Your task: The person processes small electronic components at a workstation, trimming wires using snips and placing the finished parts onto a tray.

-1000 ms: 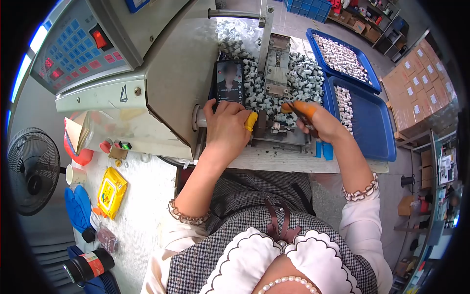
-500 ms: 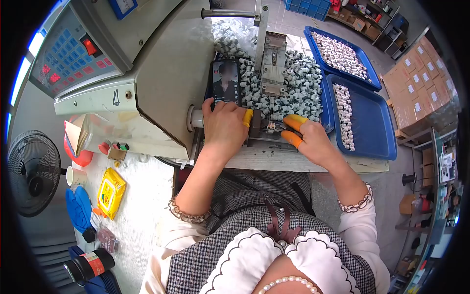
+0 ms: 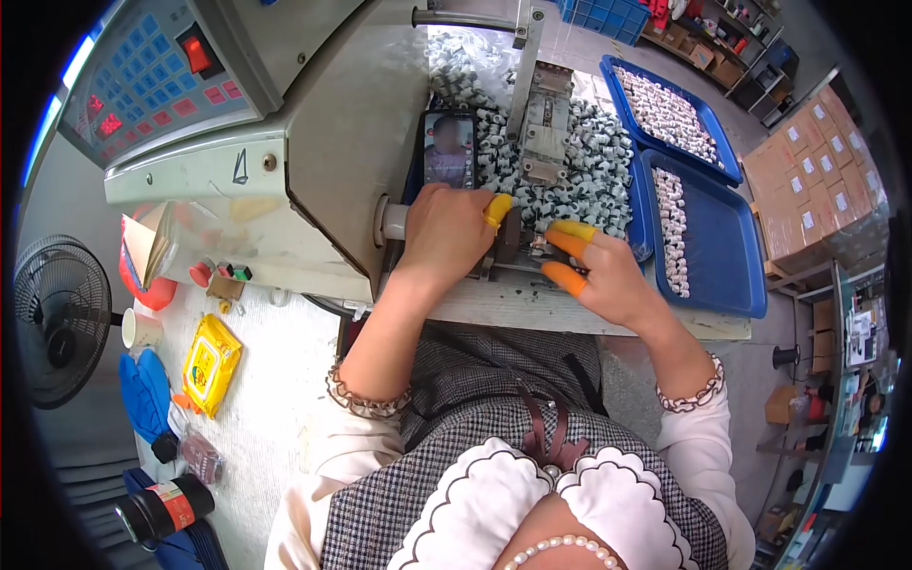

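My left hand [image 3: 448,233] is closed beside the machine's spindle [image 3: 394,222], a yellow cot on one finger. A small white part [image 3: 514,201] shows at that fingertip, like the white-and-dark parts [image 3: 594,180] heaped behind. My right hand [image 3: 613,275], with yellow and orange finger cots, is at the right end of the metal fixture [image 3: 511,237]. Its fingers curl around a tiny pale piece [image 3: 539,241] there; their grip is partly hidden. A phone [image 3: 449,152] stands just behind my left hand.
The winding machine with its keypad [image 3: 142,90] fills the left. Blue trays [image 3: 712,256] at the right hold rows of white parts. A metal arm [image 3: 525,71] rises behind the fixture. A yellow wipes pack [image 3: 211,366], a cup [image 3: 141,330] and a black bottle [image 3: 166,510] lie left.
My left hand has shifted slightly right and up from the spindle, and a white part now shows at its fingertip. My right hand stays by the fixture. The view has shifted a little.
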A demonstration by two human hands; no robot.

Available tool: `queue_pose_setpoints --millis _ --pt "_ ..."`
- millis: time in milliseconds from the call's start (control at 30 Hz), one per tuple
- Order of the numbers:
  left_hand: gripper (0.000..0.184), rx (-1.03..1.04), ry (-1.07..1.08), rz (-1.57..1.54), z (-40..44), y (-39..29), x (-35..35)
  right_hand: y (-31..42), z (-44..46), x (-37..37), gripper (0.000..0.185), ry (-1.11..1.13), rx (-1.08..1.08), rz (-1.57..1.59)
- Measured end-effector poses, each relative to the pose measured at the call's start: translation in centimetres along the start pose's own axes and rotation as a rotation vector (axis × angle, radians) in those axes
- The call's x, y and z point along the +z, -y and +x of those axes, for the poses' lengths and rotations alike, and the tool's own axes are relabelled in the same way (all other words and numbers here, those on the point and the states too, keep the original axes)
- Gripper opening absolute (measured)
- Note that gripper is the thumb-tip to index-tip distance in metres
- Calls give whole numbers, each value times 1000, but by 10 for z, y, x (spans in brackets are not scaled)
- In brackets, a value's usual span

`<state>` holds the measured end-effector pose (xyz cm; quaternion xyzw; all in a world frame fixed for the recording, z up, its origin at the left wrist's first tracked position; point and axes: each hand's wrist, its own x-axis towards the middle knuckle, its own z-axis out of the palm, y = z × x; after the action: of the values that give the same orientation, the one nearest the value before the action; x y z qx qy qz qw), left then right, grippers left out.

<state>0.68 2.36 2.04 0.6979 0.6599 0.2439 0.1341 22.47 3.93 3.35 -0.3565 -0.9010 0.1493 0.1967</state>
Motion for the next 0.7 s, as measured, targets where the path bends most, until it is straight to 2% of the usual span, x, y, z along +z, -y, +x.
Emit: queue_pose_setpoints --millis 33,100,133,167,233,300,367,400,633,700 --pt "14 -5 -5 -4 0 1 3 -3 0 -4 34 27 6 163" --pt "19 440 -233 -147 -3 -1 10 -12 4 -10 30 -26 43 252" --pt "26 466 -127 -81 -6 -4 12 -12 6 -16 30 60 233 270" --pt "26 497 -111 -10 -6 -7 19 -16 10 -17 30 61 229 266" --pt "30 514 -73 81 -5 -12 28 -30 22 -14 33 250 447 280" --pt "30 528 -114 50 -5 -8 34 -45 35 -4 35 271 465 312" --pt "29 535 -147 18 -5 -8 36 -52 49 4 36 340 617 543" --pt "29 533 -147 9 -5 -8 35 -57 52 10 35 312 579 658" --pt "27 524 -153 -38 -6 -8 32 -54 34 -13 32 238 515 756" --pt "27 525 -159 -50 -6 -9 32 -39 13 2 37 107 309 742"
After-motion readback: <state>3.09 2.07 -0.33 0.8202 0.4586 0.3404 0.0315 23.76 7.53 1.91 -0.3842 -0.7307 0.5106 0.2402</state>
